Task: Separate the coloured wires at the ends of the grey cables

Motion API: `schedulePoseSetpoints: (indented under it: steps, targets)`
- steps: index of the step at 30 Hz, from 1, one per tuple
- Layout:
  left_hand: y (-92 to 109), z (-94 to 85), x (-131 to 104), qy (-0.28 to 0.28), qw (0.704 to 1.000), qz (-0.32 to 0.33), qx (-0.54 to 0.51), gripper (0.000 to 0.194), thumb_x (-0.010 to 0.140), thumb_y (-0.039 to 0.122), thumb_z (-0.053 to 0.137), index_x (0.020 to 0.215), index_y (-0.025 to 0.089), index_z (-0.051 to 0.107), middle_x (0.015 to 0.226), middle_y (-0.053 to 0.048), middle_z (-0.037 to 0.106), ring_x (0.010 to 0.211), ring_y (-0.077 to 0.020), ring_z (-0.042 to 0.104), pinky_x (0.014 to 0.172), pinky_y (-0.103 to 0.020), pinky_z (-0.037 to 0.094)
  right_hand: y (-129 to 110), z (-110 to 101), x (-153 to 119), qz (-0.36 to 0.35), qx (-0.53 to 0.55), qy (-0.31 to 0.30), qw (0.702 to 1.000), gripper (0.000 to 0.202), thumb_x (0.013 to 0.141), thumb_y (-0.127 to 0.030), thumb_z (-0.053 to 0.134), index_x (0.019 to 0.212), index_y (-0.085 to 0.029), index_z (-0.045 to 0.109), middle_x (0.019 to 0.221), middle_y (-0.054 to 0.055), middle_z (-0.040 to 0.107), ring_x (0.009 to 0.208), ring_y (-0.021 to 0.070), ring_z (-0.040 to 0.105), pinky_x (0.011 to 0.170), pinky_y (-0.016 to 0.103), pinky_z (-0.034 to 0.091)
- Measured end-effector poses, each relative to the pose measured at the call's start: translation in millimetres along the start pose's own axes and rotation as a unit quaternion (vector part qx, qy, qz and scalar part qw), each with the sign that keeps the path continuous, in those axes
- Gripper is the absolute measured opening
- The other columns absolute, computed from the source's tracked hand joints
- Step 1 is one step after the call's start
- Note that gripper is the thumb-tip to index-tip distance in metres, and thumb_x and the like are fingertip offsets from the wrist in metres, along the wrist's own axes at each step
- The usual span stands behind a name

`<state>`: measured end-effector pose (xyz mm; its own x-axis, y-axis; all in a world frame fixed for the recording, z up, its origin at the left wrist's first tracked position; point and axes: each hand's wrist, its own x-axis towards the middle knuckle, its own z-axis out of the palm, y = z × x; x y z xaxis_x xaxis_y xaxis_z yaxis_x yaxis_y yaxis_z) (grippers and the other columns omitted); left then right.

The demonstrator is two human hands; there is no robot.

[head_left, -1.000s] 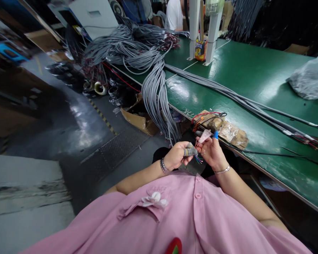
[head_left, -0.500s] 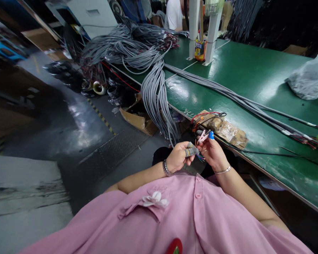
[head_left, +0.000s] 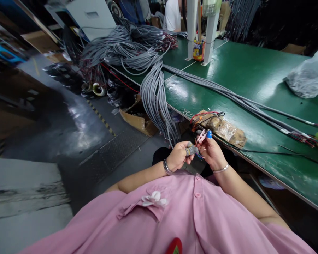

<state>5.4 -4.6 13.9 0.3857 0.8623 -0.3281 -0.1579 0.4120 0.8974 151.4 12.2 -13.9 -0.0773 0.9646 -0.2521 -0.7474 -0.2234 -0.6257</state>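
A long green worktop [head_left: 243, 67] slanted from the upper middle of the view down to the lower right. A big heap of grey cables [head_left: 132, 46] covered its far left end and spilled over the near edge, while a straighter run of grey cables [head_left: 228, 92] lay along the top. Nearer the wearer, a worn cardboard pad [head_left: 237, 137] sat at the edge, just beyond the hands.

The left hand [head_left: 177, 155] and right hand [head_left: 213, 151] nearly met in front of the pink shirt [head_left: 172, 197]. The left fingers, in grey covers, were closed in a pinch on thin coloured wires [head_left: 200, 156]. The right hand's fingers, the thumb capped in blue [head_left: 209, 134], were closed around a small pink clip [head_left: 202, 136]; how tightly could not be told.

The clip was held just above and to the right of the left fingertips, its long axis tilted up to the right. The wires fanned out between the hands, their roots nearer the left hand, some tips pointing down and right, beneath the clip and close to the right palm.
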Motion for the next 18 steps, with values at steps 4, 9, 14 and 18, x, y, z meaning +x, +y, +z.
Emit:
schedulePoseSetpoints:
  steps: [4,9,14,18]
  targets:
    - [-1.5,-0.3,1.6,0.003,1.000,0.001,0.006,0.034,0.070,0.040,0.075,0.065,0.015,0.053,0.048,0.003,0.056,0.032,-0.0058,0.043,0.031,-0.017,0.029,-0.6,0.8,-1.3,0.004,-0.004,0.002,1.000,0.036,0.069,-0.052,0.079,0.079,-0.020,0.066,0.065,-0.003,0.062,0.054,0.0098,0.054,0.053,0.022,0.048]
    - [0.4,0.6,-1.4,0.009,1.000,0.005,-0.007,0.036,0.068,0.042,0.077,0.066,0.015,0.052,0.049,0.003,0.056,0.033,-0.0058,0.044,0.032,-0.017,0.030,-1.4,1.6,-3.0,0.028,0.014,-0.009,0.999,0.040,0.071,-0.057,0.075,0.082,-0.019,0.067,0.071,-0.001,0.067,0.057,0.0102,0.057,0.054,0.022,0.049]
    - [-0.6,-1.2,-9.9,0.010,1.000,0.018,-0.017,0.032,0.069,0.038,0.076,0.068,0.015,0.053,0.050,0.003,0.058,0.033,-0.0059,0.043,0.031,-0.017,0.031,-3.9,0.2,-4.1,0.053,0.037,-0.014,0.998,0.045,0.071,-0.064,0.070,0.085,-0.021,0.068,0.083,0.002,0.072,0.064,0.0123,0.063,0.056,0.023,0.052]
    - [-2.8,-2.3,-13.8,0.030,0.998,0.038,-0.030,0.031,0.072,0.038,0.075,0.070,0.015,0.054,0.051,0.003,0.058,0.034,-0.0061,0.045,0.032,-0.017,0.033,-6.1,1.7,-7.2,0.029,0.019,-0.025,0.999,0.035,0.074,-0.054,0.074,0.086,-0.021,0.069,0.085,0.002,0.072,0.066,0.0116,0.062,0.057,0.022,0.052]
